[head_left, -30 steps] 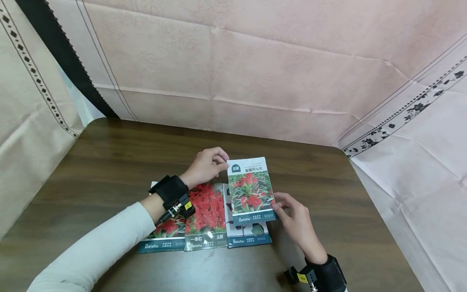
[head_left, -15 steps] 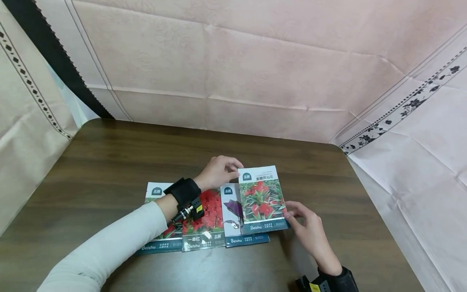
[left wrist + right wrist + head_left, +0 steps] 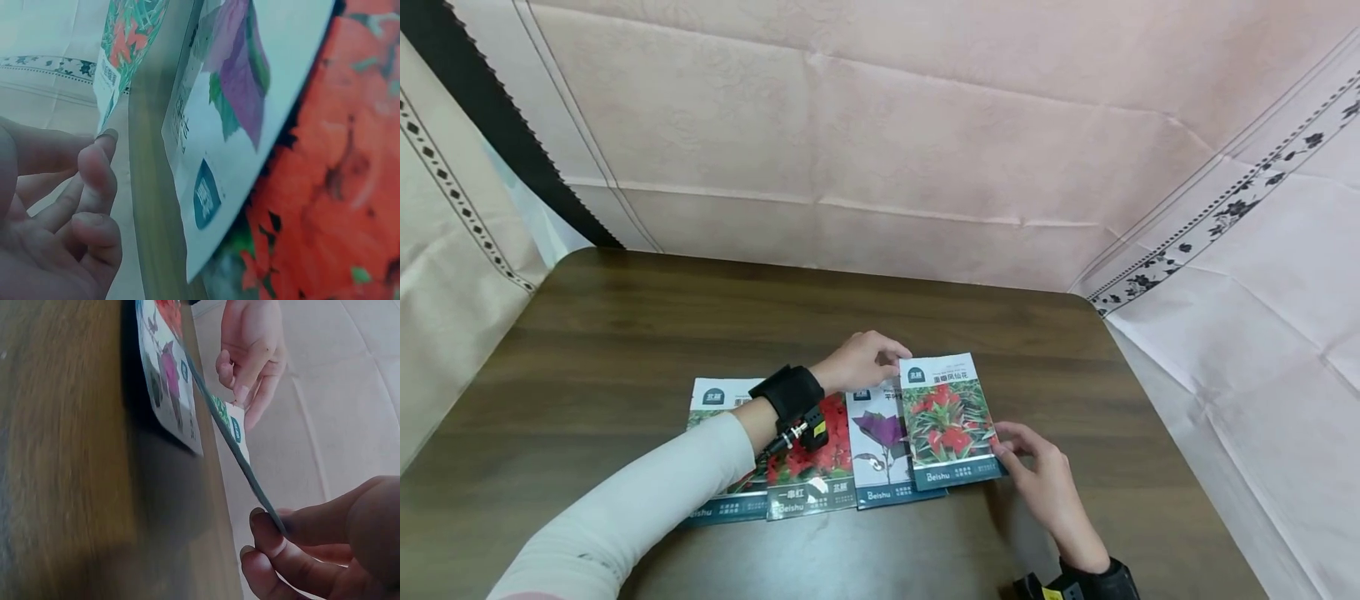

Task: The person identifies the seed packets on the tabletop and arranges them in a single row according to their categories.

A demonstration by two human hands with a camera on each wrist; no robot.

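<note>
A seed packet with red flowers among green leaves (image 3: 950, 421) is held raised off the table between both hands. My left hand (image 3: 865, 360) pinches its upper left corner, and my right hand (image 3: 1043, 475) pinches its lower right edge; the right wrist view shows the packet (image 3: 225, 434) edge-on, apart from the tabletop. Just left of it lies a packet with a purple flower (image 3: 880, 442), partly covered in the head view. Beside that is a packet of dense red blooms (image 3: 812, 492). The leftmost packet (image 3: 718, 392) is partly hidden by my left forearm.
The brown wooden table (image 3: 647, 333) has rounded far corners. A pale cloth (image 3: 865, 150) hangs behind it, with a patterned white cloth (image 3: 1240, 333) on the right. Black cameras are strapped to both wrists, the left wrist camera (image 3: 812, 429) hanging above the red-bloom packet.
Both hands have carried the held packet rightward and a little nearer. More of the purple-flower packet now shows, and the leftmost packet's top has come out from behind the left wrist.
</note>
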